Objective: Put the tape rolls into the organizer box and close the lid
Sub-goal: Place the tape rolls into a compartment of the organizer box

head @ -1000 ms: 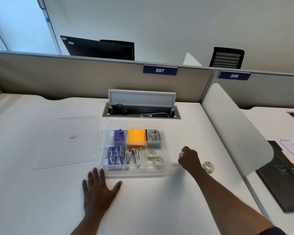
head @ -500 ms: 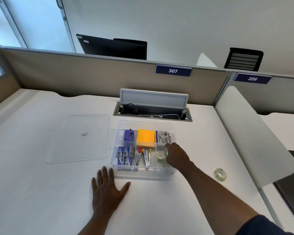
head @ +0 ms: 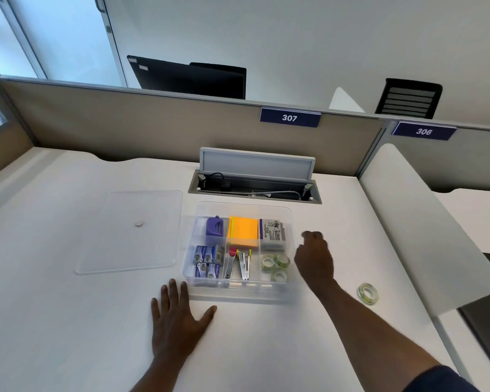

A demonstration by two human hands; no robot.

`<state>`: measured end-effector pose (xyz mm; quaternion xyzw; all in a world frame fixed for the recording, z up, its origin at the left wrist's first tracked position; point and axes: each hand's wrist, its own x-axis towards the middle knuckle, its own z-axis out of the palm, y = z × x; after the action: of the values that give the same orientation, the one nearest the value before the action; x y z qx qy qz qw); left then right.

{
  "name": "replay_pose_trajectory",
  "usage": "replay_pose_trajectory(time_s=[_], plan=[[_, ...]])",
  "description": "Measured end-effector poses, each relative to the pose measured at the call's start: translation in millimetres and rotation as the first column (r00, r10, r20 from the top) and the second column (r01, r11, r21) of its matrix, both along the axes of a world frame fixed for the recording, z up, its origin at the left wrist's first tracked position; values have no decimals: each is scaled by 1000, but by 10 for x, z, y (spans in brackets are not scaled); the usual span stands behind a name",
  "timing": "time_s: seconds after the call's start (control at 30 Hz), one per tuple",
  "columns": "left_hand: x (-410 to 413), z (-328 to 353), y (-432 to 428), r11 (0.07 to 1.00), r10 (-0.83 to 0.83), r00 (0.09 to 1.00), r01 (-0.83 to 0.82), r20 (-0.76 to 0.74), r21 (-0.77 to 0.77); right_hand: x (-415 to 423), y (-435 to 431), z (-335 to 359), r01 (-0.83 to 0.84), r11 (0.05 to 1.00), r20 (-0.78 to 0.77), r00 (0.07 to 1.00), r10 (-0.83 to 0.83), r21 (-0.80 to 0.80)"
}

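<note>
Desk [head: 68, 321] → lid [head: 130, 232] off at box's 9 o'clock → organizer box [head: 239, 287] open, three tape rolls [head: 275, 264] in its 4 o'clock cell → left hand [head: 176, 321] flat, empty → right hand [head: 314, 257] loosely curled, empty: swing to 4 o'clock, pinch last tape roll [head: 368, 292] by its rim.

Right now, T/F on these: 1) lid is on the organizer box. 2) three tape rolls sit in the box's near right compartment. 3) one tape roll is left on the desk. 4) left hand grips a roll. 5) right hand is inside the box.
1) False. The clear lid lies flat on the desk, left of the organizer box.
2) True. Three tape rolls lie in that compartment.
3) True. A single tape roll lies on the desk, right of the box.
4) False. The left hand rests flat on the desk, fingers spread, holding nothing.
5) False. The right hand is outside the box, by its right wall.
</note>
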<state>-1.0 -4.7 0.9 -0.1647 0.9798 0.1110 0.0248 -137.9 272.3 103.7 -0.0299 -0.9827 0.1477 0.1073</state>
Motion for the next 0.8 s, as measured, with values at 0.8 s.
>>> replay_pose_trajectory(time_s=[0.8], plan=[[1, 15, 6, 1000, 1, 1000, -1, 5, -14, 327, 596, -200, 148, 978, 158, 980, -125, -144]])
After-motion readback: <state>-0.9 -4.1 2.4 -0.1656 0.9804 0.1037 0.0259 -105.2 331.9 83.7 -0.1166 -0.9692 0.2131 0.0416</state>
